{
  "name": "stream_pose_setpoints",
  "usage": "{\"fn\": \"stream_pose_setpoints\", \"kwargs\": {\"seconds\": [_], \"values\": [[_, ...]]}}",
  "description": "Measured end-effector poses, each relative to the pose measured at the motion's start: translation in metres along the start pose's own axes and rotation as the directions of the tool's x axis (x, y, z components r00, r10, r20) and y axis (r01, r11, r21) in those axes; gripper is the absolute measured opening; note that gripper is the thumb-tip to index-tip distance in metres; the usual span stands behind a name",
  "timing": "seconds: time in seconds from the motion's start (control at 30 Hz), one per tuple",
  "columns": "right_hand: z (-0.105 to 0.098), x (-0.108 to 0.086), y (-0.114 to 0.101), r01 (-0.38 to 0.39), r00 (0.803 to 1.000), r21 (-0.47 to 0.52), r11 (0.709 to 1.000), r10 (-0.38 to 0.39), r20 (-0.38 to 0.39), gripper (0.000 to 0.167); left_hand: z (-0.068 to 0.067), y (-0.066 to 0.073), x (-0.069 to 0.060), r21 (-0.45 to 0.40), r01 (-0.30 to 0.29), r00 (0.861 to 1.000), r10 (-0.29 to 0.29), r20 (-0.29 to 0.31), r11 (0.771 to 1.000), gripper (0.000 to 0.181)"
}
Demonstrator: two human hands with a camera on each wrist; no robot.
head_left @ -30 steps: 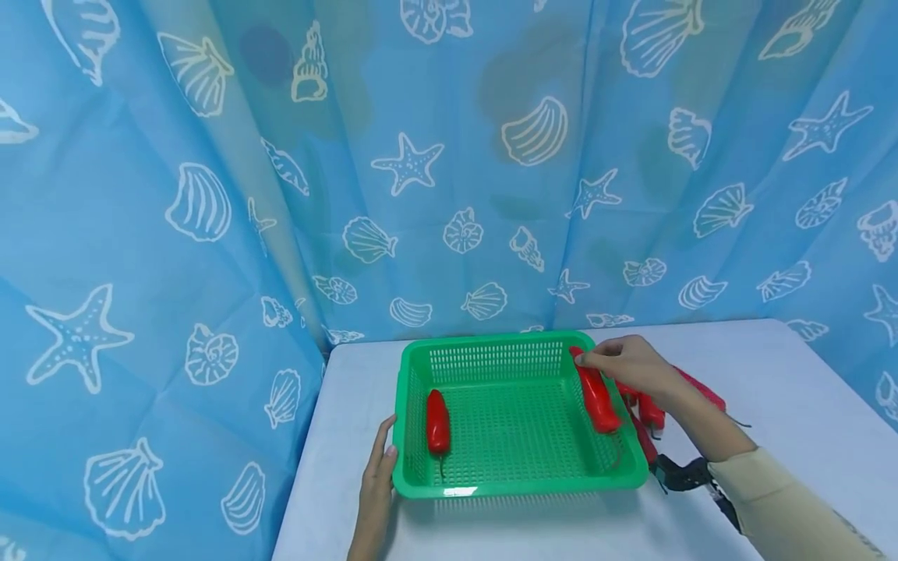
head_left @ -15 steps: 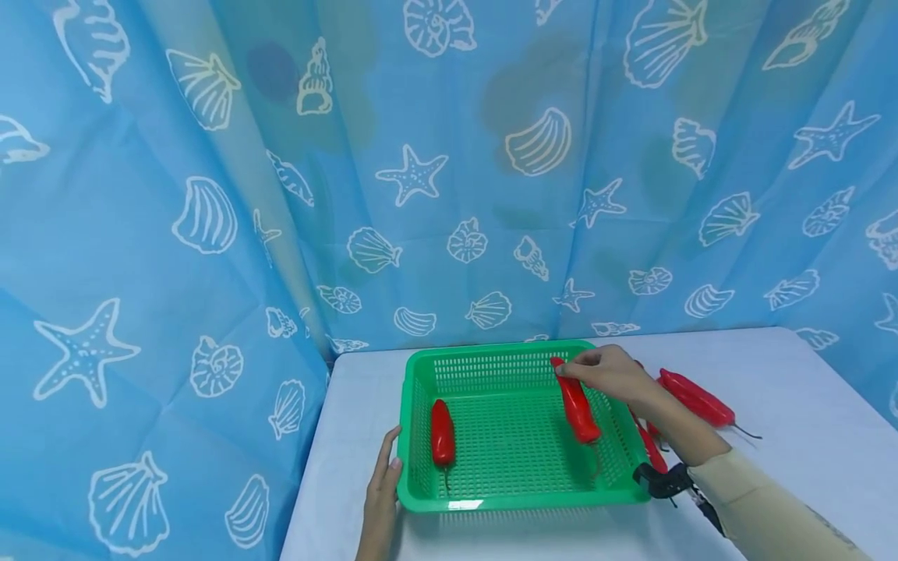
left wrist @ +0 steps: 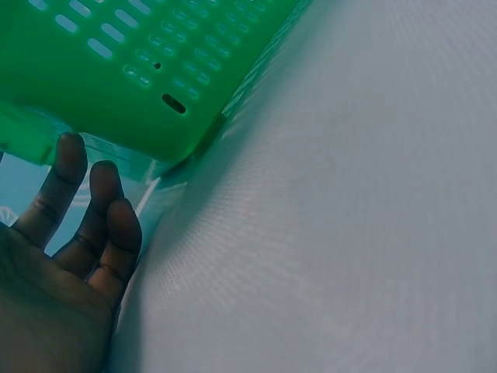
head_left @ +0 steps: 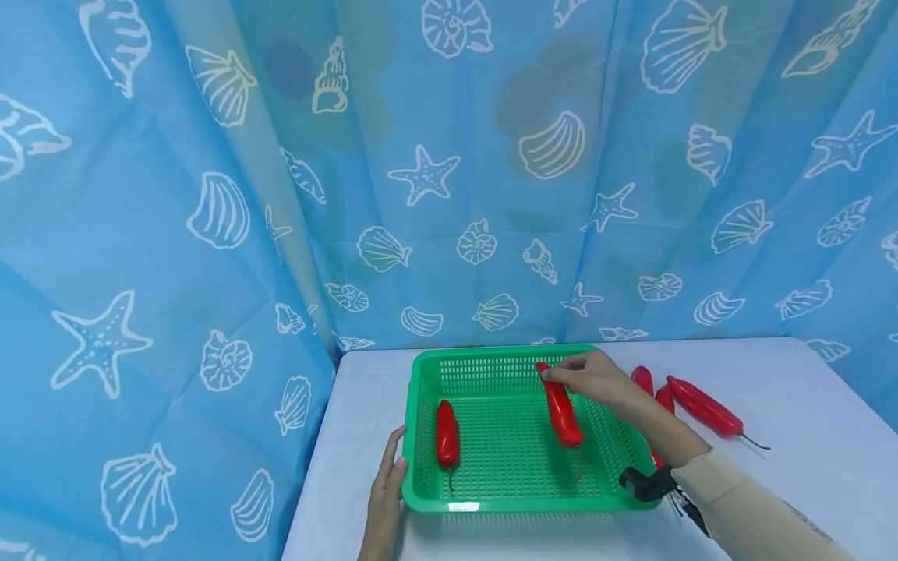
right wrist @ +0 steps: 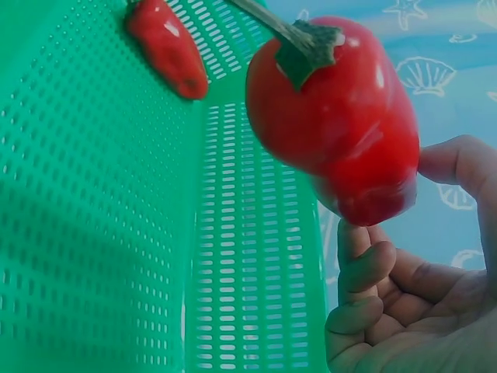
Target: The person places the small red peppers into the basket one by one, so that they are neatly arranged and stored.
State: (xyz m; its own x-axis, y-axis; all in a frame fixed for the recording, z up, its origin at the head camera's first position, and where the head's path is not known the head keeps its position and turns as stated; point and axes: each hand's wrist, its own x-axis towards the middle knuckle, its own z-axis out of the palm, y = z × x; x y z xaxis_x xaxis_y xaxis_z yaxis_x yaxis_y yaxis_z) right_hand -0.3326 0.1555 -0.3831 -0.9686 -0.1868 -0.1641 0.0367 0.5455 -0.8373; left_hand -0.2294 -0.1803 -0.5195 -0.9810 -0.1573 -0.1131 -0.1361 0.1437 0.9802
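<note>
Red pepper (head_left: pixel 561 411) hangs low, right of centre in the head frame, over the green basket (head_left: pixel 533 507); fingers of my right hand (head_left: pixel 592 377) pinch its tip, those of my left hand (head_left: pixel 386 489) lie extended alongside. Looks light, firm, slick; I'd grip the body, spare the stem (right wrist: pixel 311 48).
</note>
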Motion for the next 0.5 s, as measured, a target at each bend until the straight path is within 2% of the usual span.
{"fn": "stream_pose_setpoints", "kwargs": {"seconds": [0.1,0.5], "values": [[0.003,0.004,0.001,-0.007,1.000,0.027,1.000,0.007,0.000,0.032,0.000,0.000,0.000,-0.002,0.000,1.000,0.000,0.001,1.000,0.067],[0.016,0.015,0.000,-0.021,1.000,0.020,1.000,0.021,0.004,0.034,-0.004,-0.003,0.001,-0.017,-0.007,1.000,0.007,0.020,1.000,0.063]]}}
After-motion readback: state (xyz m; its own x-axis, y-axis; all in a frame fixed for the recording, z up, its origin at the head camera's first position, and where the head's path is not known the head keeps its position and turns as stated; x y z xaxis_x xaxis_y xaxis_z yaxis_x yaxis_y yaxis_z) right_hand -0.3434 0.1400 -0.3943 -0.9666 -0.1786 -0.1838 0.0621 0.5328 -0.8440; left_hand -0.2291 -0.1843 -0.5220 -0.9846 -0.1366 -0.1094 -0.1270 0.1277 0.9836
